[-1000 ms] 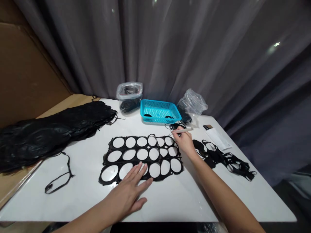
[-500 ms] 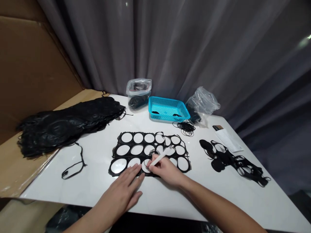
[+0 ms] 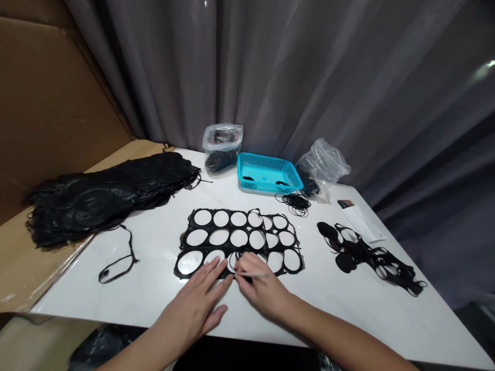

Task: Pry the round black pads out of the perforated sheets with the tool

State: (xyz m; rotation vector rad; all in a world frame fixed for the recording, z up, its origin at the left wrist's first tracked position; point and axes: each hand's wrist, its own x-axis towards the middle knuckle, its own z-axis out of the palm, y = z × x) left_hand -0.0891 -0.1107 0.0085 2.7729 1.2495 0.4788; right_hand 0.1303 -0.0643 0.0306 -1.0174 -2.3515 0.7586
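Note:
A black sheet point(image 3: 212, 226) with rows of large round holes lies flat on the white table. My left hand point(image 3: 199, 296) rests palm down at its front edge, fingers stretched out and fingertips on the black material. Beside it, my right hand point(image 3: 263, 286) is closed around a slim white tool point(image 3: 255, 275), whose exact kind I cannot make out. The right fingertips are at the front row of holes, by a thin black loop point(image 3: 231, 260). The fingers partly hide the holes there.
A pile of black sheets point(image 3: 112, 196) lies at left beside a black strip point(image 3: 131, 247). Behind are a bagged container point(image 3: 222, 149), a blue basket point(image 3: 270, 175), thin black rings point(image 3: 297, 203) and a plastic bag point(image 3: 325, 162). Black scraps point(image 3: 363, 252) and white paper point(image 3: 363, 224) lie right.
My right hand has moved slightly toward the table's front edge, and the white tool has tipped from slanting upward to nearly level. My left hand has stayed almost in place.

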